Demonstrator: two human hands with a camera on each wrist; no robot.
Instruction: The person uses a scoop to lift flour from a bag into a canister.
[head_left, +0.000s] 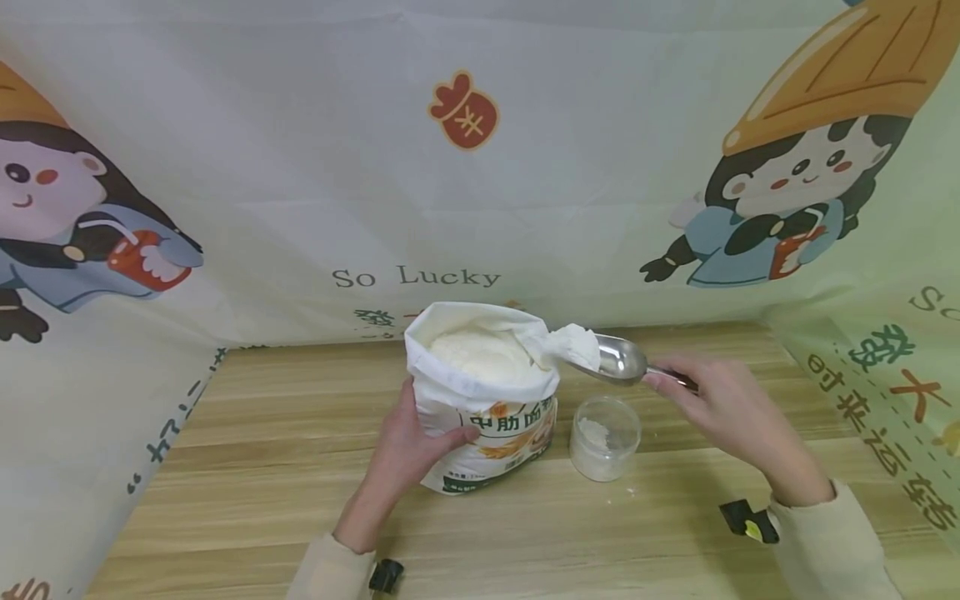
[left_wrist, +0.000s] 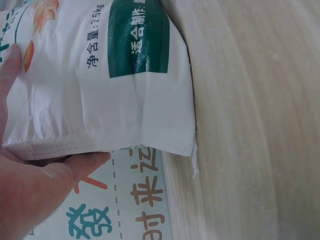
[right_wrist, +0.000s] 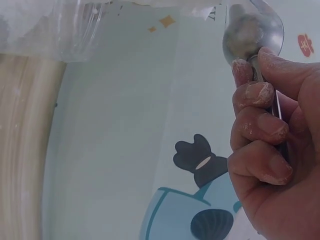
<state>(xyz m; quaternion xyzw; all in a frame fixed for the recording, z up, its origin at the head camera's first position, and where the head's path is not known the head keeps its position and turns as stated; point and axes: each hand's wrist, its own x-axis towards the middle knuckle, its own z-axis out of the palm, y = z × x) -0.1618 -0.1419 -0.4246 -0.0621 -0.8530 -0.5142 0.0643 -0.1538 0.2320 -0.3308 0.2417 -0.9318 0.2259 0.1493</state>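
Note:
An opened white flour bag (head_left: 450,404) stands on the table with its rim folded outward and pale flour (head_left: 476,352) inside. My left hand (head_left: 408,442) grips its left side, thumb across the printed front and fingers round the edge, as the left wrist view of the bag (left_wrist: 95,110) also shows. Beside the bag's right rim, my right hand (head_left: 723,408) holds a metal scoop (head_left: 621,360) by its handle, heaped with white flour (head_left: 576,343) at the front. Below the scoop is a clear round jar (head_left: 628,442) with some flour in it. White dust coats the right fingers (right_wrist: 257,95).
The wood-grain table (head_left: 285,467) carries a few white specks near the jar. Printed cloth (head_left: 570,192) with cartoon figures rises behind the table and along both sides. Dark straps (head_left: 748,521) sit at the cuffs of the light sleeves.

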